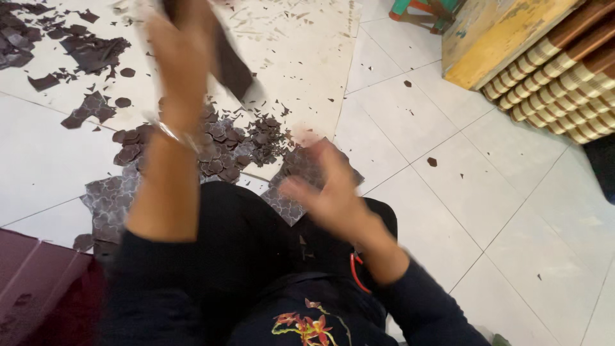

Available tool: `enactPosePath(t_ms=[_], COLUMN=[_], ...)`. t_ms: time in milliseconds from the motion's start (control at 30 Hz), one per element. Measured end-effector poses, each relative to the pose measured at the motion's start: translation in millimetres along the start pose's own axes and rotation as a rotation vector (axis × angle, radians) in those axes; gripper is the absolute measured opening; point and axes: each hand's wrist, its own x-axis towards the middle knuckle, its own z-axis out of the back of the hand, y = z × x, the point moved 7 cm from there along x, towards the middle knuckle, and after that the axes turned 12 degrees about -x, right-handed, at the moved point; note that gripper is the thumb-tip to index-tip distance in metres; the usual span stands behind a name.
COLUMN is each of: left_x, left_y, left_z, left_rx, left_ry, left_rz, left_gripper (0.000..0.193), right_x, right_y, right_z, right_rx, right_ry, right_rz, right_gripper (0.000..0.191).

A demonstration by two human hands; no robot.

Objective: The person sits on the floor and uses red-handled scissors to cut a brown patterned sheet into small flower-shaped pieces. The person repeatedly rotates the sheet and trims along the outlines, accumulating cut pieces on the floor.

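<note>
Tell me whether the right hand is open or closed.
Open: the right hand, though blurred, shows spread fingers holding nothing, above a patterned dark sheet on the floor.

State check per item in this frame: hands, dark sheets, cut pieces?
left hand: raised, gripping a dark strip
right hand: open, blurred, holding nothing visible
patterned sheet: flat on floor, partly cut
cut pieces: heaped loose on tiles
floor: littered with scraps
</note>
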Motion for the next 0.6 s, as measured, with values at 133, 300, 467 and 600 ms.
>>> enactPosePath(t_ms=[133,300,467,600], left_x=[-130.4,-167.0,-285.2,-339.5], left_y=[11.1,-46.5,-103.5,-84.9], left_z=[-82.1,-129.2,-200.8,-232.3], left_rx=[0.116,0.581,0.063,-0.091], left_ry=[0.640,0.420,0.912,1.054], left_rz=[0.295,-0.053,0.172,0.417], left_gripper=[0.027,0.079,0.051,0.038], right_x=[46.7,76.7,110.1,100.2], right_y=[-56.2,-109.7,-141.1,-151.2], right_z=[11.0,40.6,108.8,134.7], right_rx=[0.153,0.236,-0.689,-1.198], right_ry=[0.116,0.015,-0.327,-0.370], right_rz=[0.049,0.034,-0.226,-0.151], right_gripper=[0.054,0.034,0.026,0.031])
